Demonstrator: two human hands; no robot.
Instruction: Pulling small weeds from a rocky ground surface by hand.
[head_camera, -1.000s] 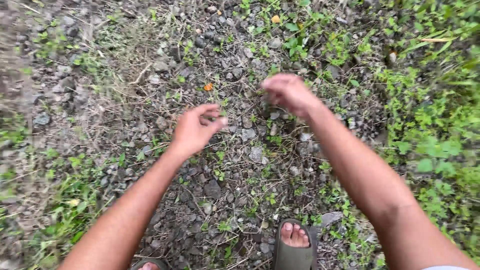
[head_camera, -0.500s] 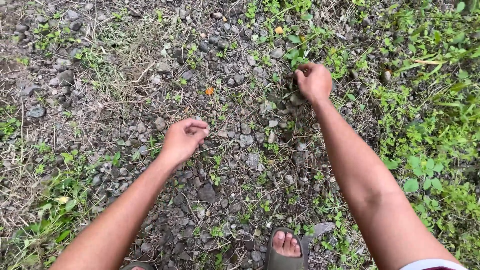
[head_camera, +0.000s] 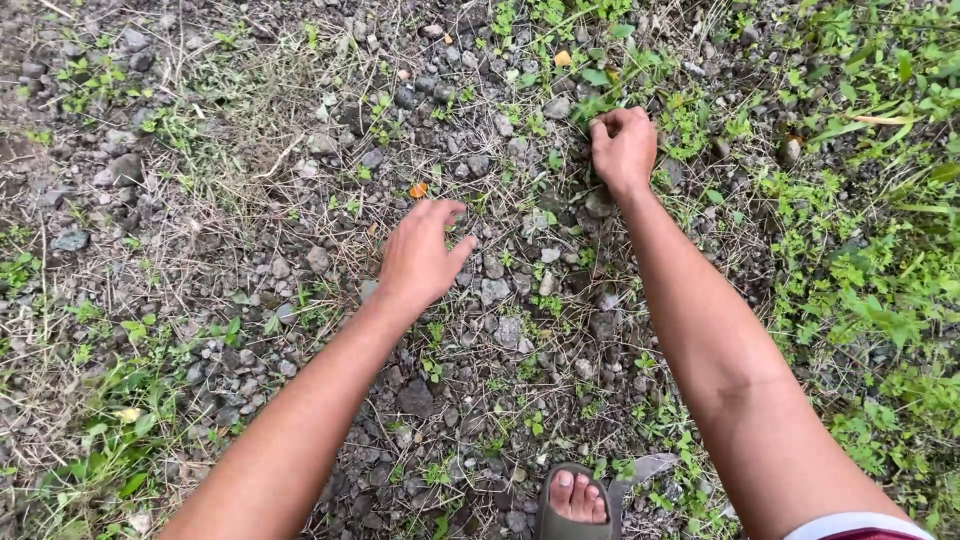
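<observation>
The right hand (head_camera: 622, 148) is curling into a closed grip low against the ground, knuckles up and fingers folded under, and it is bunching around the small green leafy weeds (head_camera: 590, 100) that are sprouting just beyond its fingertips; how much of the plant is lying inside the fist cannot be told, since the fingers are covering it. The left hand (head_camera: 418, 255) is hovering with its grip spread, fingers loosely apart and pointing forward, thumb sticking out toward the right hand, palm facing down over the rough grey gravel ground (head_camera: 500, 300). It is holding nothing, and whether the fingertips are brushing the stones cannot be told. A small orange fallen leaf (head_camera: 418, 189) is lying just beyond the left fingertips, and a pale yellow leaf (head_camera: 562, 59) is sitting farther out, past the right fist.

The ground is showing as a mix of angular grey stones, dark soil and thin dry straw-coloured grass stems (head_camera: 250, 200) that are criss-crossing to the left of the open hand. Denser bright green low plants (head_camera: 860, 270) are crowding the area out to the right of the closed hand. Behind both hands, near the body, the toes of one foot in an olive-green rubber slide sandal (head_camera: 578, 505) are resting on the stones.
</observation>
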